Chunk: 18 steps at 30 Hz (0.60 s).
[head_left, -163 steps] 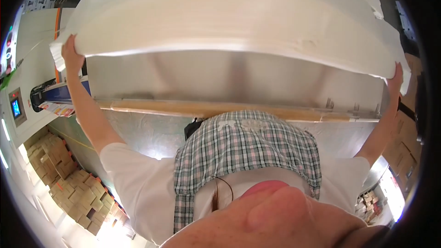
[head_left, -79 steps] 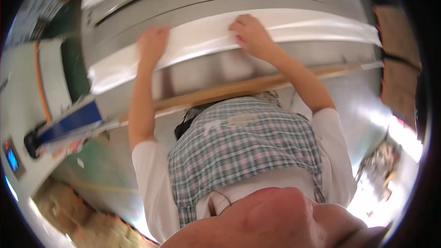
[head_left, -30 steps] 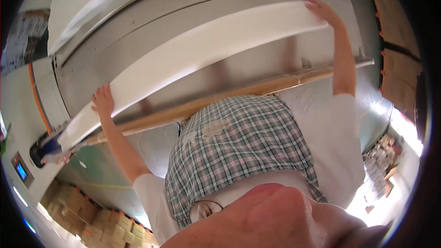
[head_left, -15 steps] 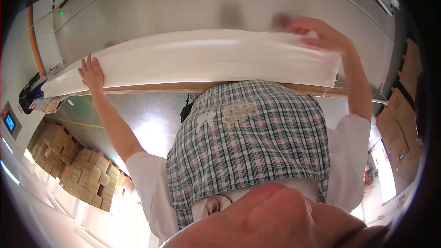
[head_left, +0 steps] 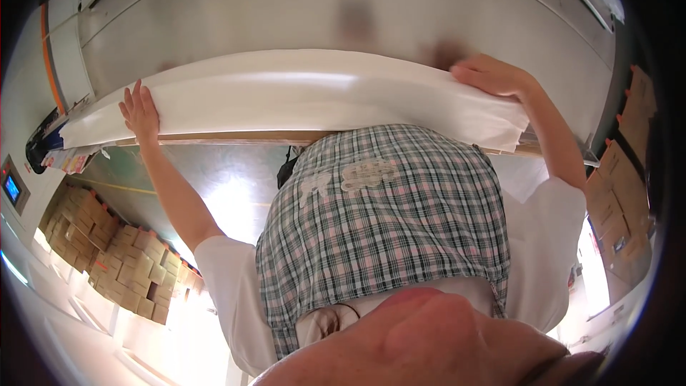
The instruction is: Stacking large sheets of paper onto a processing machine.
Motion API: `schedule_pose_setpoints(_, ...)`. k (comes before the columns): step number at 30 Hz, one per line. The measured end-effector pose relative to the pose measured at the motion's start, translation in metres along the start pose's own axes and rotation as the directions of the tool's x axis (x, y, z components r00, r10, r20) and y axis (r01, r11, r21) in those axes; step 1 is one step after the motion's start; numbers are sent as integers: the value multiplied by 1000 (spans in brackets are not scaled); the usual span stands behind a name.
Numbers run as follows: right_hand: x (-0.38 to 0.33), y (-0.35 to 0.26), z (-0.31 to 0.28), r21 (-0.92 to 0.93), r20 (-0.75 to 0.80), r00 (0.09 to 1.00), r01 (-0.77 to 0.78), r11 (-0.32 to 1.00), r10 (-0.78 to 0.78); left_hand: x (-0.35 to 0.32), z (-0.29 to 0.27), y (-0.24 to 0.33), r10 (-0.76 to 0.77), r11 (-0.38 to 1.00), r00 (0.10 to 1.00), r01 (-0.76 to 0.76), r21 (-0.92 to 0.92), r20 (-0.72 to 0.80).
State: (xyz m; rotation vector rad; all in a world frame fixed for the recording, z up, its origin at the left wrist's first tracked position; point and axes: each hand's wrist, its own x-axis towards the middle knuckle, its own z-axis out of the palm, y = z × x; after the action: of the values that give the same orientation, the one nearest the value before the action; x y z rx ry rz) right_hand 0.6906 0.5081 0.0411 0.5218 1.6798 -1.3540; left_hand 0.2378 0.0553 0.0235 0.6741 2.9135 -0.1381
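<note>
White sheet stack (head_left: 307, 96): one; left hand (head_left: 141, 111), right hand (head_left: 489, 75) flat on it.

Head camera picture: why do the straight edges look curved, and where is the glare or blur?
In the head view, the fisheye lens bows the metal table and the white sheet under the left hand and right hand. Glare whitens the floor by the stacked cartons. The skin-toned shape at the bottom edge is blurred, and the corners are black.

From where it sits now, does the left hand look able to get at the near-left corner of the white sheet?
Probably yes: the left hand already lies flat on the white sheet close to that end, with nothing lying between.
</note>
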Motion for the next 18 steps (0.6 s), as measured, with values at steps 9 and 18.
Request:
schedule_pose_setpoints(9,-85,97,-9,575,-77,997,23,818,25,20,19,-27,65,982,990,-41,182,-129)
schedule_pose_setpoints(18,-24,70,8,418,-209,977,127,900,-41,-42,16,18,51,954,848,-197,-224,-528)
